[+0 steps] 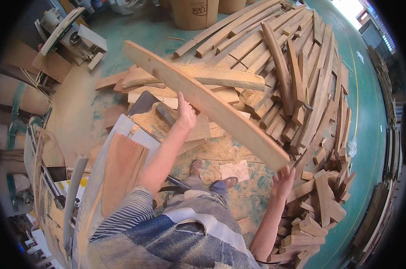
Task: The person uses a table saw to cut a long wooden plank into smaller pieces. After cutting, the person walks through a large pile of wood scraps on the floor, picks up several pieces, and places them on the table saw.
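A long, pale wooden plank (221, 116) is held up in front of me, slanting from the far left down to the near right. My left hand (186, 113) is closed on its lower edge, near the middle, with the thumb pointing up; the plank partly hides the fingers. At the plank's near right end, my right hand (282, 182) holds the end from below, fingertips against the wood. Under the plank's far half lies a rough-edged board (212, 77) on other pieces.
Many curved timbers (297, 67) are piled at the far right, with short offcuts (310, 224) nearer. On my left stands a machine table (93, 197) bearing a reddish-brown board (122, 175). Sawdust covers the floor around my feet. Brown drums (194, 13) stand at the back.
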The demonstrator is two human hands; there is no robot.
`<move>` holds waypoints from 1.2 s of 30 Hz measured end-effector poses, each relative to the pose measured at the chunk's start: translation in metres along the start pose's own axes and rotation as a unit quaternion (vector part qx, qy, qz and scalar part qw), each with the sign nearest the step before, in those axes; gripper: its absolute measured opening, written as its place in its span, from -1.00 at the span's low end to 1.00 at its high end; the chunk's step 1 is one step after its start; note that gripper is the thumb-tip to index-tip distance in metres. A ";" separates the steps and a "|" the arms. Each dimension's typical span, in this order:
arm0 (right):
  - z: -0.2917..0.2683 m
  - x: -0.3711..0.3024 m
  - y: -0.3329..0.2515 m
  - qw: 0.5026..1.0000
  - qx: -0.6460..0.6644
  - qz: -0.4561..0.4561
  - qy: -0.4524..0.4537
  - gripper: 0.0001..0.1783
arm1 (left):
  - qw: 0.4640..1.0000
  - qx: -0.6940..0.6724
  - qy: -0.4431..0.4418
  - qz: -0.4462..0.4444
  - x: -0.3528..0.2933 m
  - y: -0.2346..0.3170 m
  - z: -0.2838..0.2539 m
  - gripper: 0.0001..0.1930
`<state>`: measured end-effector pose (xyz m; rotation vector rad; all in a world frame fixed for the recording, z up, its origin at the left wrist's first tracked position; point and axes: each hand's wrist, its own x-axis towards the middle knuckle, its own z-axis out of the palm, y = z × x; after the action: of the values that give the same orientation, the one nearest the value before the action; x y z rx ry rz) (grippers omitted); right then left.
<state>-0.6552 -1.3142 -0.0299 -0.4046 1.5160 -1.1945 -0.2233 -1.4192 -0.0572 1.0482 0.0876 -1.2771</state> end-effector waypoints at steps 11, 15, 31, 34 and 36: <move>-0.094 0.044 0.099 0.980 -0.166 0.077 0.072 -0.78 | 0.750 0.605 -0.015 0.268 -0.133 -0.053 -0.080 -0.48; -0.212 0.012 0.210 0.924 -0.317 0.201 0.072 -0.85 | 0.582 0.726 -0.052 0.363 -0.137 -0.045 -0.112 -0.57; -0.199 -0.088 0.237 0.924 -0.309 0.223 0.033 -0.71 | 0.410 0.825 -0.070 0.383 0.008 -0.005 -0.086 -0.72; -0.191 -0.090 0.258 0.938 -0.272 0.209 0.046 -0.72 | 0.410 0.837 -0.042 0.361 0.005 -0.008 -0.079 -0.68; -0.172 -0.106 0.254 0.930 -0.307 0.196 0.051 -0.72 | 0.413 0.837 -0.039 0.357 0.003 -0.006 -0.081 -0.68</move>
<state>-0.6851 -1.0430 -0.2063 -0.4230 1.9425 -0.4149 -0.1889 -1.3658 -0.1082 2.2278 -1.9344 -0.1305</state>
